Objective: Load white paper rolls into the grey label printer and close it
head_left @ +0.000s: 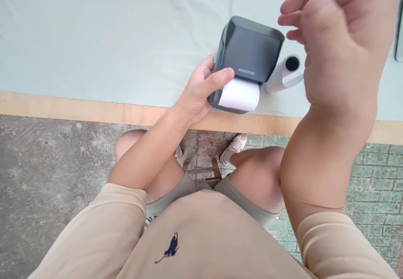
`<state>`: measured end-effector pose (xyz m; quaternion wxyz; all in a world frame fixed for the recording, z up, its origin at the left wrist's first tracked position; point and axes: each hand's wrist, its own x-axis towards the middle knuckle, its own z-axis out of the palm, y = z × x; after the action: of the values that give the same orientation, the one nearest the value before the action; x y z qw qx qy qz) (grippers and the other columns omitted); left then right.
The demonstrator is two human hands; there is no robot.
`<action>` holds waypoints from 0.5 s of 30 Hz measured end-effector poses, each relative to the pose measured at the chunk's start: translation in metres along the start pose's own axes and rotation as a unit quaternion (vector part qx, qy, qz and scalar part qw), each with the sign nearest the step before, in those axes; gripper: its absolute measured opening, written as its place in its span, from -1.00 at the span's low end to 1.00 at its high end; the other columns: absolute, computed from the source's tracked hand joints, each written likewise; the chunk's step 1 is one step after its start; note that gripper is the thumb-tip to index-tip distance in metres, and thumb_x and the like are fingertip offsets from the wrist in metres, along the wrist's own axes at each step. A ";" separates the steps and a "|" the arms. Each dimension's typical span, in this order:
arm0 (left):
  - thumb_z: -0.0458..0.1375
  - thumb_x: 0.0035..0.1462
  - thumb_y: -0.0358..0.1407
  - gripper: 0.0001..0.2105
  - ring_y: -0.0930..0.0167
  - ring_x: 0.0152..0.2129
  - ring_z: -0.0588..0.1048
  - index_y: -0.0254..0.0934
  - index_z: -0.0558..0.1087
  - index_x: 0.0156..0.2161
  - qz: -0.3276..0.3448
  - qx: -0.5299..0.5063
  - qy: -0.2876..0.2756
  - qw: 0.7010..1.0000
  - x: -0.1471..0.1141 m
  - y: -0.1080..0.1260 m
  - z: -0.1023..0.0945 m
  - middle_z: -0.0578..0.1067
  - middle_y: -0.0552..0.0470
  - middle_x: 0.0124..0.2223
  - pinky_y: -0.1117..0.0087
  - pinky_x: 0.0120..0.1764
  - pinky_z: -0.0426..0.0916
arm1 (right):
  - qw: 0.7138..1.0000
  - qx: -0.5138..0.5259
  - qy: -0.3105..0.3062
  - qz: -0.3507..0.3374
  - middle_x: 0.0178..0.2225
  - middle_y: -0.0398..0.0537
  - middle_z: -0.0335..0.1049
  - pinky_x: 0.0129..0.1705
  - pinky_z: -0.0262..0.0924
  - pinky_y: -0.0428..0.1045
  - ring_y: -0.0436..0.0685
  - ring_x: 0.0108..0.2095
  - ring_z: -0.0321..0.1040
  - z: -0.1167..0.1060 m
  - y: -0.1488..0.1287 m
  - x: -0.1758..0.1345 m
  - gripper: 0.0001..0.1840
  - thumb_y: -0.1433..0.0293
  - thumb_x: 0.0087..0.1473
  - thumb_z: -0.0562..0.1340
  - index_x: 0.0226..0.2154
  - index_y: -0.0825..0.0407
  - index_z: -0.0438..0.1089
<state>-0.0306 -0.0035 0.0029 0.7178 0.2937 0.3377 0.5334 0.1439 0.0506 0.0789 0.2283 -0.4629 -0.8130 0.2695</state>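
A dark grey label printer (252, 52) marked NIIMBOT is tilted over the cloth near the table's front edge. White paper (241, 95) curls out of its front slot. My left hand (206, 85) grips the printer's left side, thumb on top by the slot and fingers around the edge. Raised at the upper right, closer to the camera, is my right hand (336, 35). Its fingers are apart and slightly bent, and I see nothing in them. Just right of the printer lies a white paper roll (281, 77) with a black core, partly behind my right hand.
The table (94, 106) has a pale cloth (110, 39) and a bare wooden front edge. A dark-edged object (399, 35) is cut off at the far right. Below the edge are my knees, a shoe (234, 146) and a wooden stool or frame part (203, 172).
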 end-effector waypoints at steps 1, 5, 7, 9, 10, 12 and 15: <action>0.10 0.10 -0.24 -0.85 0.39 -0.28 0.55 -0.21 0.38 -0.21 0.003 -0.014 -0.006 1.000 0.000 0.000 0.001 0.53 0.08 -0.27 0.47 -0.36 0.41 | 1.000 -0.004 -0.003 -0.011 -0.05 -0.20 0.26 0.07 0.24 0.04 0.07 0.01 0.27 0.001 -0.005 -0.003 -0.71 0.16 0.19 0.01 -0.03 -0.24 0.19; 0.14 0.08 -0.17 -0.83 0.39 -0.35 0.54 -0.19 0.37 -0.27 0.012 -0.046 -0.001 0.999 -0.001 0.001 0.003 0.53 0.06 -0.31 0.45 -0.41 0.36 | 0.997 -0.015 -0.072 -0.029 -0.04 -0.23 0.28 0.01 0.25 0.02 0.10 -0.06 0.27 0.006 -0.016 -0.006 -0.59 0.28 0.05 0.19 0.00 -0.29 0.21; 0.15 0.07 -0.17 -0.85 0.36 -0.32 0.54 -0.18 0.38 -0.27 0.011 -0.043 0.020 0.999 -0.001 0.001 0.003 0.54 0.06 -0.30 0.43 -0.40 0.35 | 0.996 -0.020 -0.074 -0.038 -0.02 -0.22 0.25 -0.02 0.24 0.02 0.11 -0.06 0.25 0.007 -0.016 -0.005 -0.56 0.30 0.05 0.18 0.01 -0.28 0.18; 0.15 0.06 -0.19 -0.85 0.32 -0.29 0.55 -0.17 0.39 -0.26 0.005 -0.035 0.043 0.998 -0.001 0.001 0.002 0.55 0.05 -0.31 0.41 -0.38 0.35 | 0.996 -0.029 -0.074 -0.047 -0.01 -0.19 0.25 -0.05 0.23 0.02 0.11 -0.08 0.24 0.008 -0.015 -0.003 -0.57 0.30 0.05 0.18 0.01 -0.26 0.18; 0.15 0.06 -0.21 -0.86 0.31 -0.28 0.55 -0.17 0.40 -0.25 0.004 -0.031 0.052 0.998 -0.001 0.000 0.001 0.55 0.05 -0.32 0.41 -0.37 0.35 | 0.996 -0.029 -0.076 -0.049 -0.02 -0.18 0.25 -0.07 0.23 0.02 0.11 -0.09 0.24 0.008 -0.015 -0.003 -0.56 0.31 0.04 0.19 0.00 -0.25 0.18; 0.14 0.06 -0.25 -0.88 0.29 -0.25 0.55 -0.17 0.41 -0.25 0.003 -0.027 0.061 0.998 -0.002 0.000 0.001 0.56 0.04 -0.34 0.41 -0.33 0.36 | 0.996 -0.022 -0.078 -0.047 -0.03 -0.15 0.24 -0.09 0.22 0.01 0.10 -0.12 0.23 0.009 -0.016 -0.003 -0.54 0.33 0.02 0.20 0.01 -0.21 0.17; 0.14 0.06 -0.29 -0.91 0.29 -0.23 0.55 -0.19 0.41 -0.28 0.013 -0.038 0.054 0.998 -0.002 0.001 0.002 0.55 0.04 -0.35 0.40 -0.29 0.39 | 0.996 -0.004 -0.077 -0.039 -0.06 -0.10 0.23 -0.09 0.21 -0.01 0.08 -0.13 0.21 0.012 -0.019 -0.004 -0.53 0.38 0.01 0.19 0.01 -0.13 0.16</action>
<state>-0.0295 -0.0051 0.0055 0.7023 0.2412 0.3516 0.5700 0.1269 0.0362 0.0819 0.1736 -0.4099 -0.8466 0.2917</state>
